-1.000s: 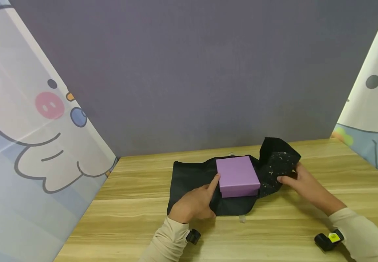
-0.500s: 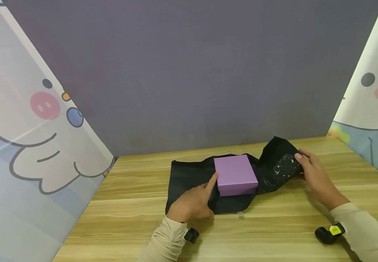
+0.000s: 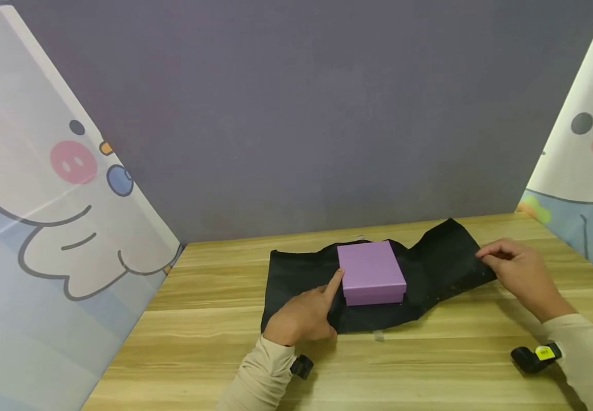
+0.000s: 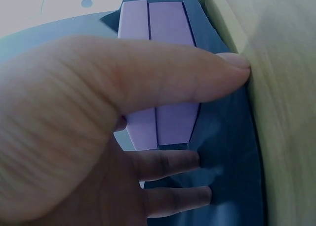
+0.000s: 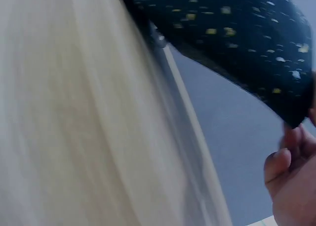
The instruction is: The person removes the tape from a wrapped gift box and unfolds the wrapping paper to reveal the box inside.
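A lidded purple box [image 3: 370, 265] sits on a sheet of black wrapping paper [image 3: 293, 277]. My left hand [image 3: 303, 317] rests at the box's left, its extended index finger touching the lid's side. In the left wrist view, the thumb stretches across in front of the box [image 4: 170, 21], and two other fingers lie straight over the paper [image 4: 232, 137]. My right hand [image 3: 527, 282] pinches the paper's right edge, holding that end raised off the table. Speckles of gold and white dot the paper's underside [image 5: 227, 33] in the right wrist view.
A wood-grain table [image 3: 198, 354] carries the paper and box. Small clear tape pieces [image 3: 378, 335] show at the paper's front and back edges. Behind rises a grey panel [image 3: 306, 125], with cartoon-printed sheets [image 3: 34, 171] at both sides.
My right hand has moved right, drawing the paper's folded end outward so it lies flatter and shows mostly its plain black side. The left hand and the box stay put.
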The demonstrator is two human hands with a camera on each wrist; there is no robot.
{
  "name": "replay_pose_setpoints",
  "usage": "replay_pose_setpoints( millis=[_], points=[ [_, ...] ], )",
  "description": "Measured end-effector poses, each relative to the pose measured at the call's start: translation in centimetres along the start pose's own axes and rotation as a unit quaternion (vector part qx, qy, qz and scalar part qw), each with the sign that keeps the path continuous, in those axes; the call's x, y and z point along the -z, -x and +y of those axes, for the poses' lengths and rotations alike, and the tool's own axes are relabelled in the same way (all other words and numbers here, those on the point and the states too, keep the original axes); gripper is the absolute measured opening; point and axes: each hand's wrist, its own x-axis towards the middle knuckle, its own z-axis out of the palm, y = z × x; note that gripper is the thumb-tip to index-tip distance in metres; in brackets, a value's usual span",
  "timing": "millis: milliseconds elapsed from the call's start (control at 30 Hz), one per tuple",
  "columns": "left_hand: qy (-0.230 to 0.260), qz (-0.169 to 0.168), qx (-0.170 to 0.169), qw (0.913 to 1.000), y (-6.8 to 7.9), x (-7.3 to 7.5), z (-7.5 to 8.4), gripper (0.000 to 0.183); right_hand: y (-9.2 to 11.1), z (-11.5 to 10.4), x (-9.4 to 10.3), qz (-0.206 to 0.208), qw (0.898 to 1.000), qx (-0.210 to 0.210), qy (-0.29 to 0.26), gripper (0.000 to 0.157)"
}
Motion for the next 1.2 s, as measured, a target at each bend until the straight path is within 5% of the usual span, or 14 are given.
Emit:
replay_pose_setpoints(
  millis=[200, 367, 500, 733, 1000, 1200],
  points=[
    [-0.005, 0.001, -0.002, 1.0000, -0.2, 0.1, 0.0, 0.122, -0.7, 0.2, 0.8, -0.102, 0.985, 0.002, 0.137, 0.020],
    [-0.006, 0.002, -0.001, 1.0000, -0.2, 0.2, 0.1, 0.120, -1.0, 0.4, 1.2, -0.225, 0.964, -0.026, 0.140, 0.046],
    [-0.005, -0.004, 0.007, 0.9999, -0.3, 0.2, 0.1, 0.122, -0.8, -0.2, 0.4, -0.267, 0.953, -0.011, 0.142, 0.061],
    [0.013, -0.014, -0.004, 0.9998, -0.1, 0.4, -0.6, 0.122, 0.6, -2.9, -2.2, -0.283, 0.891, 0.109, 0.337, 0.094],
    [0.024, -0.025, 0.010, 0.9994, -0.5, 0.8, -1.9, 0.102, 1.0, -1.9, -2.3, -0.313, 0.905, 0.088, 0.276, 0.094],
    [0.016, 0.021, 0.050, 0.9984, -0.5, 1.1, -4.2, 0.071, 0.9, -1.7, -2.5, -0.318, 0.904, 0.087, 0.272, 0.094]
  ],
)
